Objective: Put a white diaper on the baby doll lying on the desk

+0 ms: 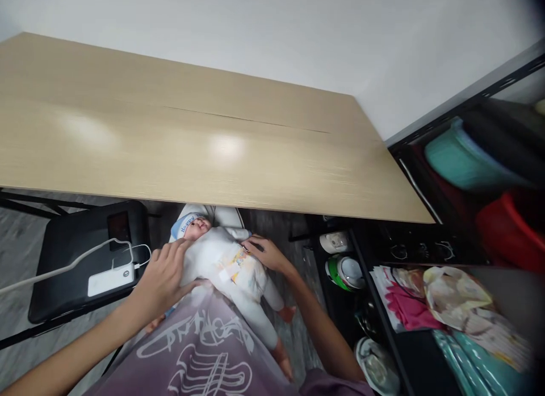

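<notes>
A baby doll [208,251] lies face up across my lap, its head to the left and its bare feet to the right. It wears a blue and white cap with lettering, a white outfit, and a printed diaper [244,274] over that. My left hand [168,271] grips the doll's upper body from the near side, thumb and fingers spread around it. On the far side, my right hand [264,253] has its fingers bent at the diaper's waist edge, close to the doll's arm. Part of that grip is hidden.
A wooden table [255,174] stretches ahead, its edge just beyond the doll's head. Left is a black stool [85,242] carrying a white power bank [111,279] with a cable. Right, a black shelf [385,322] holds cans, bags and a pink cloth [411,308]; teal [468,157] and red [511,231] tubs sit above.
</notes>
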### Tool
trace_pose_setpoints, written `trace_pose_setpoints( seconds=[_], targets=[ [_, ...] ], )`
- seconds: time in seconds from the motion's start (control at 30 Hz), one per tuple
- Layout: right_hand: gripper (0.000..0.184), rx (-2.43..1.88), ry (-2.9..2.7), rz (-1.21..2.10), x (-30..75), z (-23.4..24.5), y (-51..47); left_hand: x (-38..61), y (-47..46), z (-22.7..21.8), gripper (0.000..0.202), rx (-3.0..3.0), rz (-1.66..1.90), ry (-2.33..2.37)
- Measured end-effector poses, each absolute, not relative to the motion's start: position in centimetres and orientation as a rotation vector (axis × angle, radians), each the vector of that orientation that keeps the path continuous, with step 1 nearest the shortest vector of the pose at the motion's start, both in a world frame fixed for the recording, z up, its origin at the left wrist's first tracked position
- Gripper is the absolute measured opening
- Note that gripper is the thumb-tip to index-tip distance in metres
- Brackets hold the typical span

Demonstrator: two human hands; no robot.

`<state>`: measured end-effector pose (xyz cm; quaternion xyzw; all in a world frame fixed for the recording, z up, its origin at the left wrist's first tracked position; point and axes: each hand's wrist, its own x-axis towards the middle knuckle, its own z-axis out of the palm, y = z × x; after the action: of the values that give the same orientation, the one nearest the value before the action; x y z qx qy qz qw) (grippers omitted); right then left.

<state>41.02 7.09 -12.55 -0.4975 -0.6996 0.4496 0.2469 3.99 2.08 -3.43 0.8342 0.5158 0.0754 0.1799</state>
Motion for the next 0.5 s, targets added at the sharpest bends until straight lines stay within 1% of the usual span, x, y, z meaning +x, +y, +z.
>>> trace_pose_setpoints(
  seconds=[0.07,0.13,0.2,0.37,0.5],
  targets=[
    [0.036,-1.349,-1.909,1.246,40.9,-11.4,6.6,6.5,4.0,-2.6,0.073,2.346,0.344,1.155],
    [0.034,-1.354,-1.914,1.209,40.6,-10.8,6.3,8.8,5.8,-2.7,0.051,2.304,0.379,0.873],
    [0.034,-1.371,-1.919,1.177,40.4,-10.7,6.3,10.5,7.0,-3.5,0.037,2.296,0.364,0.756],
    [0.030,-1.415,-1.829,1.162,41.0,-13.1,6.9,11.5,7.9,-5.5,0.033,2.258,0.368,0.738],
    [0.027,-1.552,-1.775,0.970,42.1,-14.9,7.8,11.6,8.0,-5.4,0.031,2.205,0.379,0.716]
  ],
)
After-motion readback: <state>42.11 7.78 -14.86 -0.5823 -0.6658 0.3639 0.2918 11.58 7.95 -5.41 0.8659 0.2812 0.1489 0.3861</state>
